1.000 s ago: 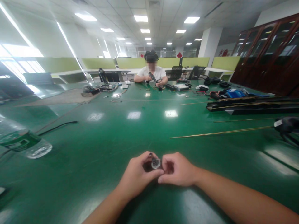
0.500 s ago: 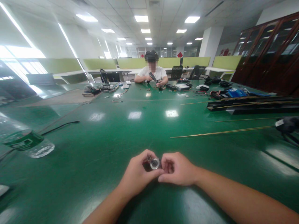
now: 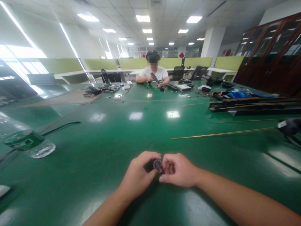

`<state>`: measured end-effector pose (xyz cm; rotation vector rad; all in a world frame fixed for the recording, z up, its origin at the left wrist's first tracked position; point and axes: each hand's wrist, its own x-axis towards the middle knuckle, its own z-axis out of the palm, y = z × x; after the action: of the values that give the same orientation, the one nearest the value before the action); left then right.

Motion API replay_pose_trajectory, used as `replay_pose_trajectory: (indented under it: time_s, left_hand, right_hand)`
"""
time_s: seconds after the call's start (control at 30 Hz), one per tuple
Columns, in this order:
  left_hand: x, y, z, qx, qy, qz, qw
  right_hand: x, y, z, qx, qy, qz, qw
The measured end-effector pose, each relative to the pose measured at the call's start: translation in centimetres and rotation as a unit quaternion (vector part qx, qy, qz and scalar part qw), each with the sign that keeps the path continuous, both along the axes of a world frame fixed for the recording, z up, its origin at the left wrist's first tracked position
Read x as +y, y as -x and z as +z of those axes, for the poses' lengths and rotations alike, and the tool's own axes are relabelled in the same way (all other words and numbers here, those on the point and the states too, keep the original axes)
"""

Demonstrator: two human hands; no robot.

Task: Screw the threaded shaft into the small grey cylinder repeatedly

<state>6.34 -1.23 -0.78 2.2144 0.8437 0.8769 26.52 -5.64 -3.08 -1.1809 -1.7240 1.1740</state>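
the left hand point(image 3: 138, 171) grasps a small dark part point(image 3: 157, 164) between curved thumb and forefinger, probably to steady it while leaving its narrow stem exposed; the stem points toward the wearer and slightly right. the right hand point(image 3: 180, 171) is loosely curled just beside it, thumb apart from the fingers, seemingly placed within easy reach of the stem; whether it touches the part, i cannot tell. nor is it clear if the part rests on the green surface point(image 3: 105, 185).
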Motion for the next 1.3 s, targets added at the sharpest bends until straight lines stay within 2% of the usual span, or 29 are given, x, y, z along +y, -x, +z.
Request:
replay_pose_trajectory:
  time_s: [0.2,0.37,0.6,1.0,1.3]
  left_hand:
    - [0.19,0.09,-0.24,0.011,-0.016,0.018,1.000]
    - [0.05,0.16,0.25,0.001,-0.045,0.038,0.998]
    - [0.20,0.12,0.57,0.006,-0.051,0.021,0.998]
    - [0.37,0.26,0.00,0.006,-0.039,0.050,0.998]
    - [0.08,0.08,0.53,0.005,-0.044,0.021,0.999]
  right_hand:
    - [-0.06,0.12,-0.05,0.006,-0.011,-0.011,1.000]
    - [0.14,0.33,-0.01,0.079,0.000,-0.045,0.996]
    - [-0.02,0.41,0.26,0.102,-0.016,-0.058,0.993]
    - [0.20,0.20,-0.09,0.053,-0.058,-0.078,0.994]
    - [0.31,0.21,-0.21,0.041,-0.076,-0.074,0.994]
